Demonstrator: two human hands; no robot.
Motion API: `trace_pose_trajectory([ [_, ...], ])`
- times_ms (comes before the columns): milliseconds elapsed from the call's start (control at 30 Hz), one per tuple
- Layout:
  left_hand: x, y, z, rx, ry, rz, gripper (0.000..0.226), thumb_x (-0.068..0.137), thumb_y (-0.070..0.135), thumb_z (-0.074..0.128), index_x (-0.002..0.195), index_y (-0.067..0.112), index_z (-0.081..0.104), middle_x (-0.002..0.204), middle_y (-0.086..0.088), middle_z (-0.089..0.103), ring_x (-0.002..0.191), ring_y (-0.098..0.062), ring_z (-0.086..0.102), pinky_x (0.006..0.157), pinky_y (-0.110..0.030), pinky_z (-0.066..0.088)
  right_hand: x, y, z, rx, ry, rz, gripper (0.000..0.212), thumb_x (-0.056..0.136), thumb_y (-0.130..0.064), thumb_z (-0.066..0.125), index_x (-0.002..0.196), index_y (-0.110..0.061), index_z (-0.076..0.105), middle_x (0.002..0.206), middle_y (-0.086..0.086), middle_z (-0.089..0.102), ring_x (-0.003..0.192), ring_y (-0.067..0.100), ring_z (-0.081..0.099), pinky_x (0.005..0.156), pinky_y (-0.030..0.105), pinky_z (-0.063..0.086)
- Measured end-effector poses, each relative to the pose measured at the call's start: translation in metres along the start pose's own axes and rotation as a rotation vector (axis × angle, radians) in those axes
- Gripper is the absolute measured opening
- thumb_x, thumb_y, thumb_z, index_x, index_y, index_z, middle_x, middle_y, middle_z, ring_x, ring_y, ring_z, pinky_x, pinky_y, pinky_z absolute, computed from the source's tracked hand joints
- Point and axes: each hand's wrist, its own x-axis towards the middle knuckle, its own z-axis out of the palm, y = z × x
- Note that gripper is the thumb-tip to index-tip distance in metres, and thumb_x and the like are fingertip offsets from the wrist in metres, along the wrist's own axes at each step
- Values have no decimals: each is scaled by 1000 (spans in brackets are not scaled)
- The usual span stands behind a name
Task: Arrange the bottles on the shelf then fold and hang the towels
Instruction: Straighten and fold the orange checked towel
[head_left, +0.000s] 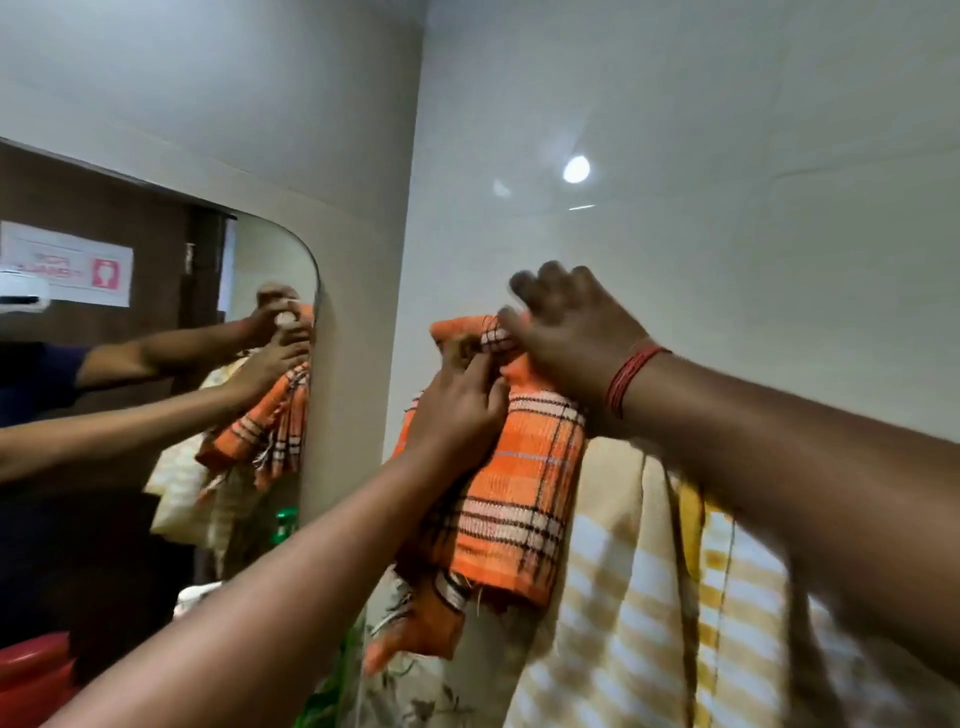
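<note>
Mostly we cannot see what the orange plaid towel (519, 467) hangs from: its top, at the centre of the frame, is covered by both hands, and no rail or hook shows behind it. Our right hand (576, 332) is blurred, its fingers loosely spread and curved over the towel's upper fold, fingertips against the cloth near the glossy wall (727, 156); whether it grips or only presses we cannot tell. A red thread band (631, 379) circles that wrist. Our left hand (460, 405) sits just below and to the left, fingers closed together, pinching the towel's checked edge between thumb and fingers. The towel drops from there toward lower centre, folded, with a frayed fringe at its bottom.

Right of it, a cream and yellow striped towel (634, 597) hangs against the wall, its top hidden behind our right forearm and its lower part cut off by the frame's bottom edge. A floral cloth (395, 691) at lower centre is too blurred to make out. At left, the mirror (156, 364) repeats both arms and the orange towel; a green bottle (284, 525) shows dimly in it, and a red object (31, 675) is cut off at the lower left corner.
</note>
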Motion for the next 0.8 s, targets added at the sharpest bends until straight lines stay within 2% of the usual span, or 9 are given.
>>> trace_pose_trajectory([
  [100,0,-13,1,3,52,56,31,99,27,40,111,14,66,116,-11,60,100,-33,58,75,-40,46,6,-31,4,128,-74,-182,15,87,-18,58,100,-10,62,105,13,63,88,35,60,66,43,45],
  [167,1,-21,-1,39,15,45,35,96,29,35,88,11,65,96,-9,66,92,-31,59,68,-38,41,13,-43,8,287,-315,-103,21,93,-21,55,111,-13,61,105,11,64,90,33,62,71,42,52],
  [233,3,-24,-4,51,-47,52,35,100,28,36,77,14,59,91,-9,67,89,-30,59,65,-36,35,19,-47,2,462,-506,101,36,100,-45,34,121,-27,57,103,3,63,95,26,62,86,39,51],
  [333,11,-24,-13,103,-171,49,35,101,29,38,76,16,58,98,-15,69,90,-32,59,67,-34,31,27,-47,-5,527,-711,235,30,105,-38,31,122,-32,55,86,0,60,84,25,60,84,38,50],
  [433,19,-24,-18,138,-313,47,42,102,36,35,78,12,60,107,-22,68,86,-30,51,71,-34,32,40,-41,-16,590,-973,303,28,99,-16,48,125,-22,58,109,6,67,95,24,60,83,36,49],
  [533,26,-26,-27,95,-454,42,45,103,41,36,103,10,68,115,-24,66,102,-36,58,76,-34,35,48,-29,-19,877,-1151,547,26,102,-24,50,127,-20,57,118,9,63,98,25,64,79,37,56],
  [600,27,-32,-34,-117,-487,36,36,98,37,44,109,14,70,116,-14,68,108,-31,60,81,-35,42,47,-29,-22,1010,-1250,683,27,102,-31,47,121,-15,59,109,11,64,88,26,65,79,42,56],
  [700,22,-45,-41,-726,-349,-77,27,80,27,53,94,15,72,100,-5,73,99,-21,67,90,-36,50,30,-47,-26,1083,-1238,817,36,101,-45,40,95,-17,62,80,4,61,65,17,58,65,30,48],
  [800,15,-49,-33,-943,-247,-158,20,81,20,53,89,16,71,95,-4,73,97,-16,68,90,-34,51,15,-54,-27,1149,-1163,871,46,102,-48,36,112,-13,64,99,5,66,83,18,61,78,32,49],
])
